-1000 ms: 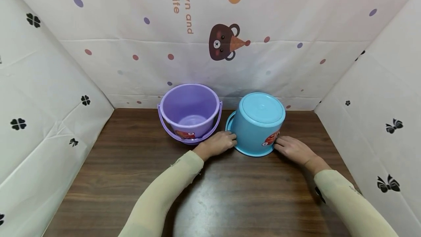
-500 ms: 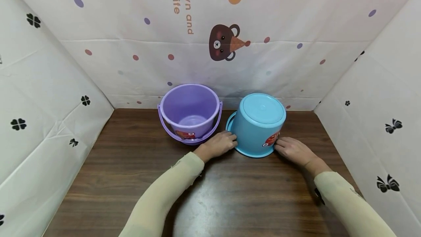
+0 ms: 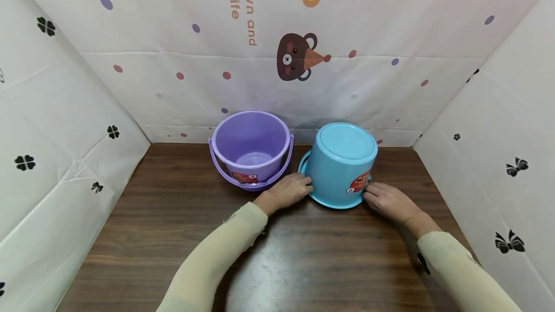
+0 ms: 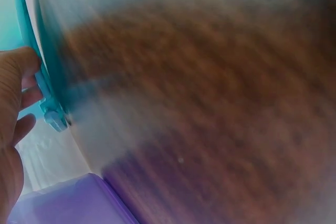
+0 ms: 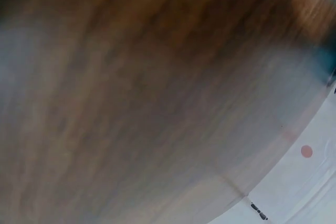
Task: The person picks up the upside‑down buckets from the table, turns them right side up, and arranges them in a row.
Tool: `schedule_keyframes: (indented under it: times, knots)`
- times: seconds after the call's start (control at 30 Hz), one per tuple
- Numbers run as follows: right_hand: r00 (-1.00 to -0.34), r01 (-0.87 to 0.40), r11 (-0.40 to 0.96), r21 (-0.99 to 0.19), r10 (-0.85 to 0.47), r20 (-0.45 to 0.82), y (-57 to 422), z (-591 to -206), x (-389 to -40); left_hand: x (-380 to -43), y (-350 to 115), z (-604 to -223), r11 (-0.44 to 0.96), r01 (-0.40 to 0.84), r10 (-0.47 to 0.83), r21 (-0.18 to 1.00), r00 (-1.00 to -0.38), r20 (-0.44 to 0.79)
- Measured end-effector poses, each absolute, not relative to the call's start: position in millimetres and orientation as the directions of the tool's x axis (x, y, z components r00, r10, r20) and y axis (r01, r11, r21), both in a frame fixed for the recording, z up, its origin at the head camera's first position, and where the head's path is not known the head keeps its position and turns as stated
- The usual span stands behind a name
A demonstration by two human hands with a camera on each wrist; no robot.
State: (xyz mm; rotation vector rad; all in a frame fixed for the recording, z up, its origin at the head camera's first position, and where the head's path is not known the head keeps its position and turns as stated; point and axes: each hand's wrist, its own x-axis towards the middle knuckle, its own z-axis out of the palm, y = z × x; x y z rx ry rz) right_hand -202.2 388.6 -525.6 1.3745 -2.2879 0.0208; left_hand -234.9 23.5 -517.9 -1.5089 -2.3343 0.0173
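Observation:
A light-blue bucket (image 3: 340,172) stands upside down at the back of the table, its round base facing up and a red label on its front. My left hand (image 3: 289,190) grips the rim on the bucket's left. In the left wrist view, its fingers curl at the blue rim (image 4: 32,35) beside the handle joint (image 4: 54,119). My right hand (image 3: 389,201) holds the rim on the other side, fingertips partly hidden against the wall. The right wrist view shows only blurred table and wall. A purple bucket (image 3: 249,136) stands upright just left of the blue one.
The purple bucket's handle (image 3: 227,177) hangs down in front of it. Dark wood table (image 3: 173,235) stretches toward me. A printed white sheet (image 3: 173,100) rises right behind both buckets, with white side walls (image 3: 490,172) on either side.
The blue bucket has turned slightly, its label shifting a little to the right. My right hand has moved slightly right and nearer to me; the left hand stays at the rim.

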Motion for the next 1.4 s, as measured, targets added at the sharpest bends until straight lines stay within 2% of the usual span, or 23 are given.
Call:
schedule_keyframes:
  times: [0.2, 0.33, 0.53, 0.7, 0.97, 1.23, 1.4]
  knots:
    - [-0.402, -0.832, 0.516, 0.204, -0.814, 0.419, 392, -523, -193, -230, 24, -515, 0.422, 0.897, 0.873, -0.13, -0.363, 0.326]
    - [-0.429, -0.83, 0.537, 0.151, -0.788, 0.442, 392, -522, -189, -227, 22, -513, 0.415, 0.907, 0.855, -0.075, -0.36, 0.373]
    - [-0.436, -0.842, 0.534, 0.074, -0.754, 0.491, 391, -522, -187, -226, 19, -510, 0.408, 0.913, 0.833, 0.006, -0.375, 0.407]
    - [-0.477, -0.83, 0.557, 0.014, -0.722, 0.501, 392, -523, -184, -226, 18, -510, 0.421, 0.907, 0.815, 0.0, -0.379, 0.438]
    - [-0.509, -0.794, 0.608, 0.005, -0.669, 0.541, 391, -522, -177, -221, 19, -508, 0.441, 0.897, 0.782, -0.004, -0.383, 0.491]
    - [-0.465, -0.794, 0.608, -0.009, -0.597, 0.654, 384, -518, -174, -220, 17, -503, 0.447, 0.894, 0.72, 0.006, -0.364, 0.59]
    - [-0.485, -0.776, 0.63, -0.033, -0.563, 0.669, 382, -515, -171, -218, 17, -503, 0.438, 0.899, 0.7, 0.011, -0.348, 0.623]
